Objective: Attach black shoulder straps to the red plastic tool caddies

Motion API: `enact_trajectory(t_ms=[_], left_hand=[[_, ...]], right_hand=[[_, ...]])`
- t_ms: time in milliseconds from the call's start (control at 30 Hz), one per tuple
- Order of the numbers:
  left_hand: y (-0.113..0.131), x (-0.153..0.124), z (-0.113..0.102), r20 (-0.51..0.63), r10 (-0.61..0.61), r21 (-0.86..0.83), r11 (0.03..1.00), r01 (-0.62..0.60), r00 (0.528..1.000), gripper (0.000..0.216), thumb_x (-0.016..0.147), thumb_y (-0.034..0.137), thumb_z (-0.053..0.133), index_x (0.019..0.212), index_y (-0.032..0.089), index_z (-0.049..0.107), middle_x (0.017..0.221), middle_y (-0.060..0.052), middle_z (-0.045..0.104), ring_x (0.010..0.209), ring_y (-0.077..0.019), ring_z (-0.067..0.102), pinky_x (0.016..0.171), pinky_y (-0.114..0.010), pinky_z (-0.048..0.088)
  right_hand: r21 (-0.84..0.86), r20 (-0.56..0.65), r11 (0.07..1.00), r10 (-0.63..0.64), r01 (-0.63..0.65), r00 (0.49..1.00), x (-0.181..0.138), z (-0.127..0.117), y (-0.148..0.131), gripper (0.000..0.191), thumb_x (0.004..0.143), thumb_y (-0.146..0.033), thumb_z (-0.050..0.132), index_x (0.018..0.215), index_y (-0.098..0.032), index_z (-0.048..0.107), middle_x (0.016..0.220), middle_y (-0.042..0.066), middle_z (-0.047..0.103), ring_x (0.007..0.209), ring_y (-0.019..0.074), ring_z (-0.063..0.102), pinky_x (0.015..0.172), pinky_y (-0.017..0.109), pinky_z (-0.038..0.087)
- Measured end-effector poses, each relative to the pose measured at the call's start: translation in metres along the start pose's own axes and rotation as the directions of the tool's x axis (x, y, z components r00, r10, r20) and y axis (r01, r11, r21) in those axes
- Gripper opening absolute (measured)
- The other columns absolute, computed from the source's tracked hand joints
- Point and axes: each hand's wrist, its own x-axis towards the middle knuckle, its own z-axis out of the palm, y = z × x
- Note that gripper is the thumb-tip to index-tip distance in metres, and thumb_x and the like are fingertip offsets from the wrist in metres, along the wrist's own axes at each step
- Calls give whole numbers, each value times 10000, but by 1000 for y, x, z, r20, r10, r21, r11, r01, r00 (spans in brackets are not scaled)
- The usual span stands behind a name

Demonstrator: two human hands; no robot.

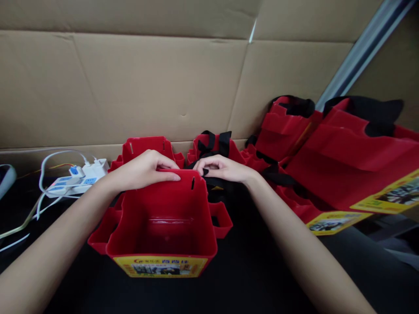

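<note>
A red plastic tool box (166, 235), open at the top, stands in front of me with a yellow printed label on its near side and small side pockets. My left hand (153, 171) grips the middle of its raised back wall, thumb inside and fingers behind. At the right corner of that wall, beside a narrow slot, my right hand (218, 168) pinches a black strap (205, 172). Most of this strap is hidden behind the wall. I cannot tell whether its end is in the slot.
More red boxes (149, 146) stand behind, and larger-looking ones with black straps (360, 161) are stacked at the right. A white power strip (77, 181) with plugs and cables lies at the left. Cardboard (157, 87) forms the back wall.
</note>
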Motion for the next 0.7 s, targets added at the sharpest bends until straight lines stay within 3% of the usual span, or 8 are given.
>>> enact_trajectory(t_ms=[233,433,600,700], left_hand=[[2,-1,3,-3,1,0,1000,-1,1000,210,830,344,544,894,204,687,888,8,703,789,-138,630,640,-202,469],[2,-3,6,-35,18,25,1000,-17,999,189,826,338,556,875,212,688,869,28,705,777,-124,627,648,-194,461],[4,-5,9,-76,31,33,999,-28,997,187,837,322,543,860,212,692,826,40,704,710,-97,611,605,-169,450],[4,-4,9,-74,42,32,999,-40,996,193,834,324,545,874,207,693,844,27,706,724,-107,617,613,-178,453]], right_hand=[[26,27,997,68,-68,997,1,3,4,169,838,-237,528,945,-158,633,927,23,641,827,117,591,762,247,441],[-22,14,996,82,-81,997,2,3,0,220,806,-287,577,930,-124,658,914,44,660,816,128,590,728,242,442],[37,101,991,122,-126,987,2,9,-4,256,820,-327,554,914,-115,663,864,34,668,734,115,584,695,248,442],[7,125,993,115,-116,985,2,11,-8,275,826,-343,541,951,-132,666,935,38,665,793,135,591,739,268,445]])
